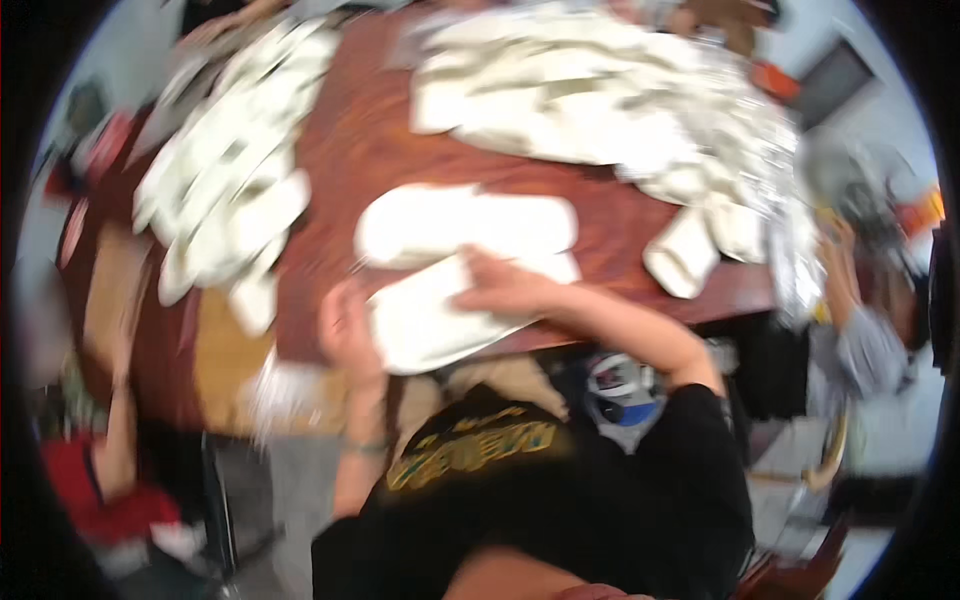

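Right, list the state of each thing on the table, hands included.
Left hand: fingers partly curled, at near piece's left end
Right hand: on near piece; grip unclear
Near white oblong piece: slanted
White oblong shape beyond: lying flat
Left white pile: heaped loosely
Far white pile: heaped
Clear plastic: crumpled

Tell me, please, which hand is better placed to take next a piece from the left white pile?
Probably the left hand: it is nearer the left white pile. The right hand lies farther away, over the near white piece; blur leaves the left's grip unclear.
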{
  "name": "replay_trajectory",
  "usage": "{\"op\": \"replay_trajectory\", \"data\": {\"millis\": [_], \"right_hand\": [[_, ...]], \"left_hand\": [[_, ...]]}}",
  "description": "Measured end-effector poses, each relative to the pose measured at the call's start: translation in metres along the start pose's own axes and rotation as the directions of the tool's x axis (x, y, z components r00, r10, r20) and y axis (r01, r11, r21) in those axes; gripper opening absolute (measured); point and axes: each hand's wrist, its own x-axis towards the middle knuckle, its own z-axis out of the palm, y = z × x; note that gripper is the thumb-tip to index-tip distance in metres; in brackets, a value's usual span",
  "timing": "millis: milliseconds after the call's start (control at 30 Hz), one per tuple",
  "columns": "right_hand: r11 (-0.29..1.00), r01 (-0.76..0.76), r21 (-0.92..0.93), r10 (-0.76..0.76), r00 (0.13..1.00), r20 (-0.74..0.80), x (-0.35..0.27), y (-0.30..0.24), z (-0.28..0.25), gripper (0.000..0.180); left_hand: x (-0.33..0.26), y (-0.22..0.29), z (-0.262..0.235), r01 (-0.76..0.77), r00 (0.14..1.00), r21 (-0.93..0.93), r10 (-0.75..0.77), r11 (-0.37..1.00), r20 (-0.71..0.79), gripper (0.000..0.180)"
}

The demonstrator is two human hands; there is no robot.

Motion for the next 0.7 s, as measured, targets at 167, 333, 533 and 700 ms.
{"op": "replay_trajectory", "data": {"millis": [167, 333, 533, 700], "right_hand": [[0.941, 0.042, 0.337, -0.072, 0.994, 0.078, -0.005, 0.010, 0.005, 0.071], [0.851, 0.464, 0.247, -0.372, 0.864, -0.340, -0.050, -0.026, 0.002, 0.055], [0.354, 0.063, 0.933, -0.133, 0.991, -0.017, -0.080, -0.046, 0.032, 0.067], [0.782, 0.044, 0.622, 0.005, 0.997, -0.077, -0.122, -0.025, 0.025, 0.011]], "left_hand": [[-0.005, 0.025, 0.009, -0.007, 0.993, 0.014, 0.006, 1.000, 0.116, 0.019], [-0.022, 0.084, 0.000, -0.257, 0.906, 0.055, 0.220, 0.965, 0.361, 0.013], [-0.039, 0.127, 0.030, -0.335, 0.764, 0.196, 0.144, 0.921, 0.629, 0.015], [-0.043, 0.108, 0.006, -0.217, 0.655, 0.005, 0.141, 0.976, 0.743, 0.014]]}}
